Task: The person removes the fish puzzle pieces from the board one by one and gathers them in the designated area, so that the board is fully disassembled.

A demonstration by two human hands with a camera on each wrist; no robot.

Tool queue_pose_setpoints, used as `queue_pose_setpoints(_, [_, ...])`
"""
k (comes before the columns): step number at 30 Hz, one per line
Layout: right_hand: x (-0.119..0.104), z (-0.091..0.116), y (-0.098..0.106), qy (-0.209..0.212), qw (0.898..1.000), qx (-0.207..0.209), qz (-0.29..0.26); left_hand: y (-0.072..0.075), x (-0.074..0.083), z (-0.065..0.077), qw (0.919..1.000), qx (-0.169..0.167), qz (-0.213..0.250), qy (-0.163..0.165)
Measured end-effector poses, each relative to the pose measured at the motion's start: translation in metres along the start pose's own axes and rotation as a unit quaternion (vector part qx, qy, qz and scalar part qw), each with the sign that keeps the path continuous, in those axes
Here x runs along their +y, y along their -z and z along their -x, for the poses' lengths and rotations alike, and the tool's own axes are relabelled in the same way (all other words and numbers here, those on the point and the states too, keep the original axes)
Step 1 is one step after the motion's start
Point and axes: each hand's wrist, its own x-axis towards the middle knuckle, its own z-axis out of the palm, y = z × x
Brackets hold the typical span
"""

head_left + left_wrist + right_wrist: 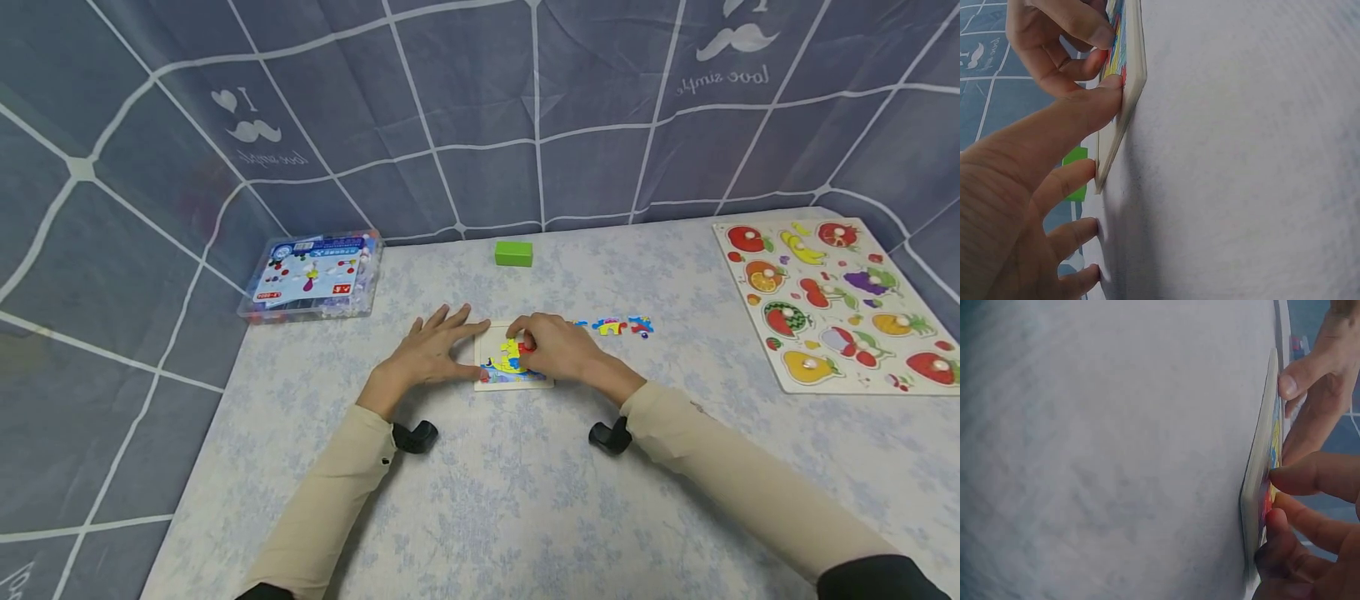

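Note:
A small wooden jigsaw tray (491, 340) lies on the table, partly filled with yellow, blue and red pieces. My left hand (427, 354) has its fingers spread at the tray's left side. Its thumb (1107, 94) presses on the near left part of the picture, and the index fingertip touches the far left edge. Over the tray's right half, my right hand (562, 348) pinches a red puzzle piece (1267, 503) at the picture's surface. The fingers hide part of that piece and the tray's right side. Loose puzzle pieces (609, 327) lie in a row just beyond the right hand.
A green block (513, 253) stands behind the tray. At the back left is a clear plastic box (315, 275) with a printed label. A fruit puzzle board (832, 308) lies at the right. A grey checked cloth (480, 108) hangs behind the table.

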Motion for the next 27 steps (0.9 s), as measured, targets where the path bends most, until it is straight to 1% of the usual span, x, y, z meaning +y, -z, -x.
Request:
queue_pose_setpoints(5, [-0.001,0.0,0.0,-0.005,1.0,-0.003,-0.016,0.0,0.0,0.0,1.0,0.0,-0.001,-0.001])
queue_pose_setpoints(12, [-0.001,0.001,0.001,-0.005,1.0,0.005,-0.025,0.0,0.0,0.0,1.0,-0.001,0.0,0.0])
queue_pose_setpoints(15, [-0.001,0.003,0.001,0.008,1.0,0.015,-0.023,-0.001,-0.001,0.0,1.0,-0.003,-0.001,0.001])
queue_pose_setpoints(19, [0.0,0.007,0.003,0.039,0.998,0.038,-0.031,-0.002,-0.001,0.0,1.0,-0.005,0.001,0.002])
queue_pose_setpoints(22, [0.001,0.011,0.005,0.059,0.995,0.052,-0.058,-0.002,-0.001,0.0,1.0,-0.003,0.002,0.001])
queue_pose_setpoints(27, [0.002,0.014,0.006,0.07,0.99,0.068,-0.101,0.0,0.0,0.0,1.0,-0.002,0.004,0.001])
